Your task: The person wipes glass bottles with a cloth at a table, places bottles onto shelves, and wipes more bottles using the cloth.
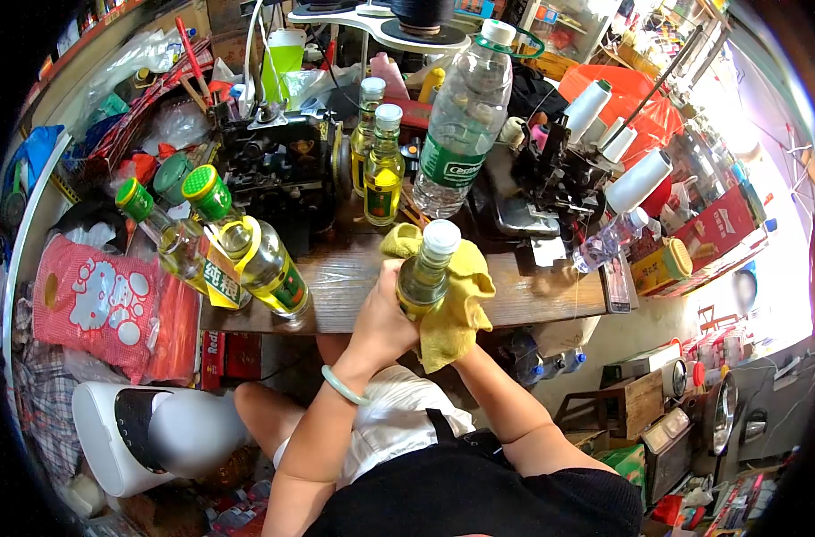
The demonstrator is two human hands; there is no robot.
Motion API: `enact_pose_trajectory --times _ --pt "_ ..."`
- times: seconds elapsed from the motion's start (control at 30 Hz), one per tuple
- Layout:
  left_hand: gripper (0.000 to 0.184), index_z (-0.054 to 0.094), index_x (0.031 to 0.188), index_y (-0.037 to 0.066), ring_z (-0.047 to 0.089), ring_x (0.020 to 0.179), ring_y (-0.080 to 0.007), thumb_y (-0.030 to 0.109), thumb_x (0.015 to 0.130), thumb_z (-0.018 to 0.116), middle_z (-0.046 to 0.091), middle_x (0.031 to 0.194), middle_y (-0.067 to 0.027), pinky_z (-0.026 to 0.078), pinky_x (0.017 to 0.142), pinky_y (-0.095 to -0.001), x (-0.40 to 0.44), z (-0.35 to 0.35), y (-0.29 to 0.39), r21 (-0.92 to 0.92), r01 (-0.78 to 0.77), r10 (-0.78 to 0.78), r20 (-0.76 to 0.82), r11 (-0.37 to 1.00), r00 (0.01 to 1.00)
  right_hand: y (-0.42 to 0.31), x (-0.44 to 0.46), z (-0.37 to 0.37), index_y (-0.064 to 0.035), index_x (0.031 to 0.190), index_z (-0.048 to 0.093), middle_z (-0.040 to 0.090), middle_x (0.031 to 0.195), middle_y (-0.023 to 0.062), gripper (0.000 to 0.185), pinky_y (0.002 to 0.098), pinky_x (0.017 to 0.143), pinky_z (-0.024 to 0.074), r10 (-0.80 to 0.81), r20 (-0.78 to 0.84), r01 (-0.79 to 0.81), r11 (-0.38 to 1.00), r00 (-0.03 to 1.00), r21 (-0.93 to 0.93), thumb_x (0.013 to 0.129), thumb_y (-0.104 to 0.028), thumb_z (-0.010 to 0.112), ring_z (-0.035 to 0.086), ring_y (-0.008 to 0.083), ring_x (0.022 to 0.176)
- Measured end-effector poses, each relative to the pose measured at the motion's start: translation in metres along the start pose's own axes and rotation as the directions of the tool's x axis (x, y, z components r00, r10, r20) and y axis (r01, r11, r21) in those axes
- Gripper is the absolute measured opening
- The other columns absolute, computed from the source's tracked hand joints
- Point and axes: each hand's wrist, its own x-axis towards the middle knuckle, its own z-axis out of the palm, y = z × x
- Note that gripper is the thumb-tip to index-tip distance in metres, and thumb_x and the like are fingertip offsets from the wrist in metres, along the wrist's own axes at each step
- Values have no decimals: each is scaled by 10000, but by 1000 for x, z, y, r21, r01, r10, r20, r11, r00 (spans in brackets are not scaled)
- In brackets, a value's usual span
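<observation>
Head view: my left fingers (pixel 389 281) clamp a bottle (pixel 427 270), perhaps steadying it; cloth (pixel 462 309) hides whether my right fingers grip.

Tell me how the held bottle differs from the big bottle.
The held bottle is small and slim; the big bottle is much wider and taller.
The held bottle is in the left hand, with a yellow cloth against it; the big bottle stands on the table, untouched.
The big bottle shows a broad green label; the held bottle's sides are mostly covered.
Both have white caps.
</observation>
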Motion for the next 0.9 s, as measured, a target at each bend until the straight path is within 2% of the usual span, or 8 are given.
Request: enact_pose_trajectory --times 0.1,0.2,0.5,0.6,0.73,0.8,0.87,0.9 --pt "787 373 1300 33 504 1171 -168 68 673 849 538 1253 -82 390 1020 -327 6 -5 3 -331 167 -102 204 929 974 -38 0 8 -46 1318 458 510 1291 105 503 366 1059 355 -33 55 28 996 998 88 872 -167 656 467 235 1211" --pt "760 390 1308 26 557 1108 -167 179 713 837 582 1212 -94 437 960 -315 11 -8 9 -403 19 51 161 915 986 -88 6 11 -25 1268 506 575 1210 115 443 365 976 429 19 -43 -7 962 999 272 852 -67 651 569 251 1083" --pt "678 414 1360 1 512 1198 -199 202 806 750 511 1345 -131 402 1012 -334 3 -23 -6 -298 157 -44 352 942 935 -113 47 7 26 1200 511 574 1164 131 335 368 934 442 -407 -83 409 913 910 12 988 -230 466 565 244 1059" --pt "695 472 1315 20 538 1174 -220 148 725 817 548 1293 -130 414 1006 -351 -1 -10 -13 -405 77 3 194 911 981 -100 60 -1 0 1242 499 583 1153 100 384 350 925 467 -197 -17 186 891 980 414 954 -249 548 579 200 1040" --pt "694 472 1306 22 541 1172 -245 166 723 819 558 1275 -133 417 1004 -362 2 -8 -15 -66 -62 73 172 996 982 -109 67 -6 -24 1216 528 602 1122 52 311 306 896 479 34 248 -235 474 968 848 945 -172 564 583 132 1001" --pt "704 468 1306 15 541 1171 -246 179 721 823 555 1274 -134 416 1004 -362 3 -9 -11 -77 -41 54 165 996 985 -109 61 0 -24 1234 520 602 1142 52 324 308 900 484 157 44 -159 874 987 459 945 -165 562 584 130 1016" --pt "714 464 1305 8 541 1170 -248 192 718 826 553 1274 -135 415 1004 -361 3 -8 -9 -86 -18 32 159 996 987 -93 50 -2 -28 1245 516 600 1151 56 321 307 907 482 173 76 -182 753 982 632 952 -155 552 582 131 1024" --pt "751 421 1334 18 526 1186 -225 149 716 826 531 1306 -117 399 1025 -346 3 -7 -11 -152 54 -25 187 987 982 -70 44 -5 -33 1263 498 593 1154 60 330 310 912 479 96 35 -101 889 995 448 956 -146 542 578 135 1028"
